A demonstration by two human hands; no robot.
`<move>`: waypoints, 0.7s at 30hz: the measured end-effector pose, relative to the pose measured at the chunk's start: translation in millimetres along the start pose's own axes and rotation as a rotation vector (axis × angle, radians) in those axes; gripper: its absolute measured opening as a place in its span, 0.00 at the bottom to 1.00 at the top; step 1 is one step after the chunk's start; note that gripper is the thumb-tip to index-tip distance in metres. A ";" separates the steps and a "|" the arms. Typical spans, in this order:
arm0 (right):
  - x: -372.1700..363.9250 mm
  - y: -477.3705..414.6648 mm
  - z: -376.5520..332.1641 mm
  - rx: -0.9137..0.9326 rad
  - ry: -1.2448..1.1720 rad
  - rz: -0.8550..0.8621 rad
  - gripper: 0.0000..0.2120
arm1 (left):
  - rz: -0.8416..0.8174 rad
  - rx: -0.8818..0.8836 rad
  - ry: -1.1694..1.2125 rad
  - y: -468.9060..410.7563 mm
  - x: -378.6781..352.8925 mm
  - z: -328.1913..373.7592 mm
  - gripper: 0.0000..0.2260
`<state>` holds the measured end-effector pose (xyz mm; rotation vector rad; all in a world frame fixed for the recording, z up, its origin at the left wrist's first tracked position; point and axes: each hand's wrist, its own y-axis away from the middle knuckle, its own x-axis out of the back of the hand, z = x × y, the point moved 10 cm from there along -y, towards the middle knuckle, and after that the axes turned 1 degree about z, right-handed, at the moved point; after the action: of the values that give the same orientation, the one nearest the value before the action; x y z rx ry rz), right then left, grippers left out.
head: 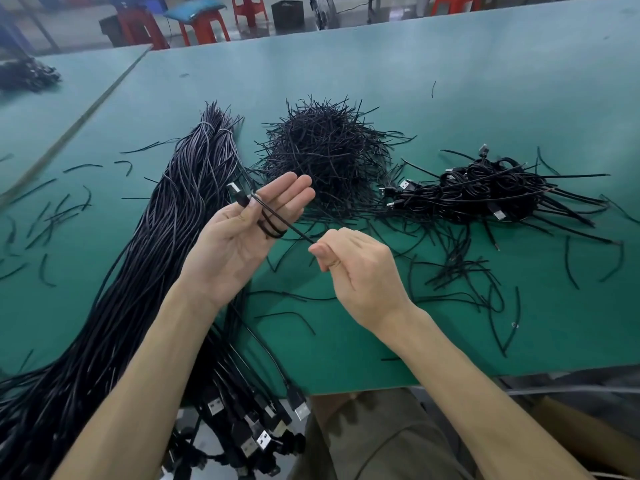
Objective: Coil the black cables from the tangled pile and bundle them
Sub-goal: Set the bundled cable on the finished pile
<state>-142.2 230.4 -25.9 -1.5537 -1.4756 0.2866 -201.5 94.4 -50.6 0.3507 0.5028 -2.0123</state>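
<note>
Two hands, left hand (235, 237) and right hand (360, 271), sharing one cable (272, 232). Three black heaps: long bundle (156, 237) at 9 o'clock, ties (325, 150) at 12, coiled cables (485, 188) at 2. Four red stools (204, 26).

One cable (273, 225) is up off the counter (450, 81), wound in a few small loops round the fingers of the left grip (239, 237), silver USB plug (238, 192) poking out on top. Its free tail runs taut, down and right, into the pinch of the right grip (353, 268). At the left, the long sheaf of black cables (166, 237) lies stretched from mid-frame to the lower left, plugs spilling over the near edge. Centre, a bristling pile of short black ties (325, 150). Right of it, the heap of coiled cables (485, 192), plugs sticking out.
</note>
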 end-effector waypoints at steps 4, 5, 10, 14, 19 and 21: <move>-0.7 0.4 2.3 -0.018 -0.022 0.008 0.25 | 0.018 -0.003 -0.019 0.4 1.1 -0.4 0.20; 0.4 0.2 3.7 -0.030 -0.040 0.016 0.25 | 0.032 0.004 -0.012 0.2 2.2 -0.8 0.20; 2.7 -0.2 2.3 -0.021 -0.034 0.016 0.25 | 0.062 0.026 0.038 -1.0 3.9 -4.7 0.21; -21.5 3.9 -17.5 0.137 0.154 -0.138 0.18 | 0.135 0.059 0.057 -1.1 9.1 -8.1 0.22; -31.1 4.5 -3.8 0.021 0.149 -0.256 0.17 | -0.002 0.168 0.280 6.9 -10.5 -11.5 0.18; -32.7 4.2 7.1 -0.083 0.145 -0.287 0.17 | -0.104 0.165 0.208 9.8 -21.8 -9.7 0.15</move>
<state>-152.6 205.9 -46.4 -1.3730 -1.5866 -0.0542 -182.4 111.6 -51.4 0.6522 0.4930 -2.1359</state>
